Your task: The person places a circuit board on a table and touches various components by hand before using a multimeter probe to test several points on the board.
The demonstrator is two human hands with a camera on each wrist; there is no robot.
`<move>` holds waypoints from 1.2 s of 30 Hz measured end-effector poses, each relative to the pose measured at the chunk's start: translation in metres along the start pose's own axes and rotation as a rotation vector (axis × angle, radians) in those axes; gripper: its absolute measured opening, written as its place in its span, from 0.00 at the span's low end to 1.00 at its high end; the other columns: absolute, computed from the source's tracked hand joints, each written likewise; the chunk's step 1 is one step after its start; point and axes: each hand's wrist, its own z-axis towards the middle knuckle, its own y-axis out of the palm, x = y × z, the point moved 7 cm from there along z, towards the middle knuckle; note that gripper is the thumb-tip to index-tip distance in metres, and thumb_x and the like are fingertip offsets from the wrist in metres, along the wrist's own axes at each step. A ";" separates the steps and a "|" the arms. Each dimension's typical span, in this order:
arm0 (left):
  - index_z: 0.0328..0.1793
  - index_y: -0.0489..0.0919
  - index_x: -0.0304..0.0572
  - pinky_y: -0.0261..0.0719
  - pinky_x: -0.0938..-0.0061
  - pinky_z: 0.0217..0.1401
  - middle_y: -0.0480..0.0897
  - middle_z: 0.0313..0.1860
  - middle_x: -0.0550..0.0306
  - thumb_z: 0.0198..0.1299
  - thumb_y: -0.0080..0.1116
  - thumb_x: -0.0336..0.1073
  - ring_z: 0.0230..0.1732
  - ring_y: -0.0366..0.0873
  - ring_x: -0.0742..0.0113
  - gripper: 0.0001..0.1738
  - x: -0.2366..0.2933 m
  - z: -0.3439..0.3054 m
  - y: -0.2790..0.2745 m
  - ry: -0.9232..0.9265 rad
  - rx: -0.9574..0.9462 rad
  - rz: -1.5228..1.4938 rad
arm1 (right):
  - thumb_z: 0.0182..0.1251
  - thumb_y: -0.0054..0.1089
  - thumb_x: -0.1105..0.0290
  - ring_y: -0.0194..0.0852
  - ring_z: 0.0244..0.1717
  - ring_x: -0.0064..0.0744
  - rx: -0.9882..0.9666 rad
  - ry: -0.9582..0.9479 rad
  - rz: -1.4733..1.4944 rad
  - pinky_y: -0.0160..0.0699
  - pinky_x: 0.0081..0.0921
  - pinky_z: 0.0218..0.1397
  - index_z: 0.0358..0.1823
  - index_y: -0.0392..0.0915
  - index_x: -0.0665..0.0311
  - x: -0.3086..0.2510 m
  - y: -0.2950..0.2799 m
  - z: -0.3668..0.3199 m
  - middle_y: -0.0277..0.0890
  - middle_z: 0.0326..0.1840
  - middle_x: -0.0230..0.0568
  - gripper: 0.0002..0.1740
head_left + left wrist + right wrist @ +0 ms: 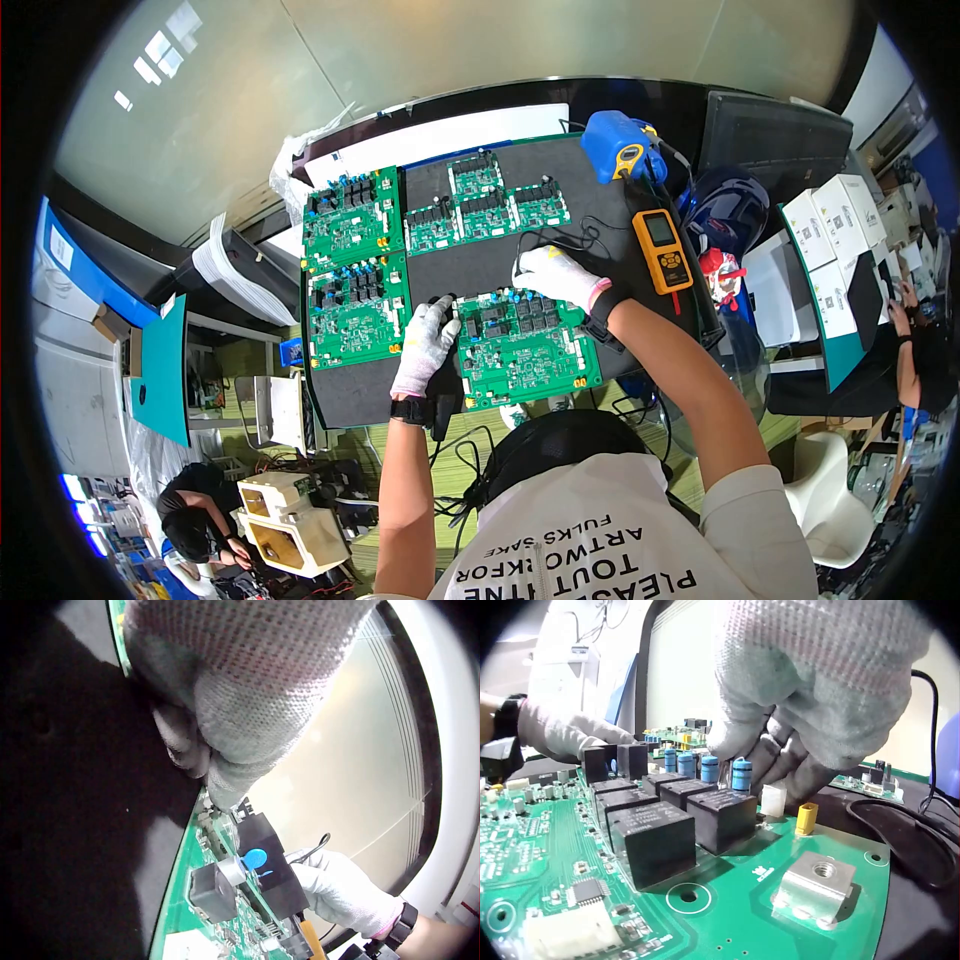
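A large green circuit board (530,360) with black relays (656,844) and blue cylindrical components (742,775) lies nearest the person. At its upper left corner, my gloved left hand (428,345) pinches the edge with thumb and fingertips, as the left wrist view shows close up. My gloved right hand (560,275) is over the far edge, fingers curled down just behind the blue components. A thin black lead (321,845) runs into the right hand's grip, its held end largely hidden by the fingers. A small yellow connector (806,819) and a white one (773,800) stand beside those fingertips.
Two large boards (350,215) lie on the left of the dark mat (430,275), and several smaller boards (485,212) at the back. To the right are an orange handheld meter (661,250), a blue device (615,147) and a loose black cable (590,235).
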 end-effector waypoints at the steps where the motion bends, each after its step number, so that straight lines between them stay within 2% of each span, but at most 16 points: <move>1: 0.56 0.74 0.41 0.72 0.67 0.36 0.72 0.33 0.51 0.54 0.61 0.37 0.32 0.72 0.56 0.23 0.000 0.000 0.000 -0.004 -0.005 -0.002 | 0.54 0.55 0.60 0.74 0.35 0.51 0.002 -0.007 0.000 0.71 0.40 0.38 0.29 0.75 0.68 -0.001 0.000 -0.001 0.76 0.30 0.51 0.15; 10: 0.56 0.74 0.41 0.71 0.67 0.35 0.71 0.32 0.51 0.54 0.61 0.40 0.32 0.71 0.56 0.23 -0.002 0.000 0.001 0.016 0.006 0.005 | 0.54 0.55 0.60 0.74 0.34 0.52 0.017 -0.023 -0.005 0.71 0.40 0.38 0.28 0.75 0.68 0.000 0.000 0.000 0.75 0.29 0.51 0.15; 21: 0.57 0.73 0.41 0.72 0.66 0.36 0.71 0.32 0.50 0.54 0.61 0.39 0.33 0.72 0.55 0.23 -0.003 0.000 0.002 -0.010 -0.014 -0.001 | 0.53 0.56 0.60 0.74 0.34 0.52 0.020 -0.029 0.019 0.71 0.40 0.38 0.29 0.75 0.68 0.001 0.000 0.000 0.75 0.29 0.52 0.15; 24: 0.56 0.73 0.41 0.72 0.66 0.36 0.71 0.32 0.50 0.54 0.61 0.38 0.32 0.72 0.55 0.23 -0.002 0.000 0.001 -0.001 -0.006 -0.004 | 0.55 0.56 0.61 0.76 0.30 0.46 0.019 0.033 0.035 0.72 0.36 0.34 0.30 0.75 0.69 0.005 -0.002 0.001 0.76 0.27 0.50 0.15; 26: 0.56 0.74 0.41 0.72 0.66 0.36 0.71 0.32 0.50 0.53 0.61 0.38 0.32 0.72 0.55 0.23 -0.003 0.000 0.001 -0.006 -0.008 -0.013 | 0.56 0.56 0.62 0.76 0.25 0.38 -0.015 0.097 0.106 0.73 0.32 0.29 0.31 0.75 0.69 0.010 -0.001 0.000 0.75 0.25 0.47 0.14; 29: 0.56 0.74 0.42 0.72 0.67 0.35 0.71 0.31 0.51 0.53 0.61 0.37 0.32 0.72 0.56 0.23 -0.002 0.000 0.001 0.000 -0.007 -0.005 | 0.57 0.55 0.64 0.74 0.22 0.32 0.000 0.041 0.112 0.72 0.29 0.26 0.31 0.75 0.68 0.008 -0.001 0.000 0.75 0.24 0.43 0.13; 33: 0.56 0.74 0.42 0.72 0.67 0.35 0.71 0.31 0.51 0.53 0.61 0.38 0.32 0.72 0.56 0.23 -0.002 0.000 0.001 -0.001 -0.002 0.003 | 0.57 0.55 0.64 0.74 0.22 0.33 -0.008 0.057 0.109 0.72 0.29 0.27 0.31 0.74 0.68 0.008 0.000 -0.001 0.75 0.24 0.44 0.12; 36: 0.56 0.74 0.42 0.72 0.67 0.35 0.71 0.31 0.51 0.54 0.61 0.38 0.31 0.71 0.56 0.23 -0.002 0.000 0.001 0.006 0.001 0.001 | 0.56 0.55 0.63 0.75 0.25 0.37 -0.006 0.052 0.097 0.73 0.31 0.30 0.30 0.75 0.68 0.007 0.000 -0.002 0.75 0.25 0.46 0.13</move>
